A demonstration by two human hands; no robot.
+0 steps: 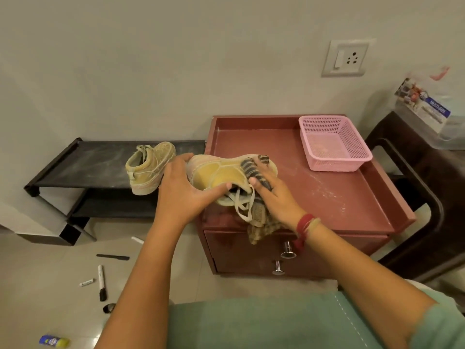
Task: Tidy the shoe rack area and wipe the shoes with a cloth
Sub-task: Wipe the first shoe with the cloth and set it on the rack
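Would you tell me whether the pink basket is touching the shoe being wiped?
Apart. The head view shows bare cabinet top between the pink basket and the held shoe.

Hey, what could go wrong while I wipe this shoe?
The loose laces hang by the cloth and could snag in it. The other shoe sits at the shoe rack edge near your left hand; a bump might tip it off. Markers lie on the floor, easy to step on.

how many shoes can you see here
2. One shoe stands on the black rack's top shelf; the other shoe is held by the left hand above the red cabinet, with the right hand pressing a striped cloth on it. The lower shelf is partly hidden.
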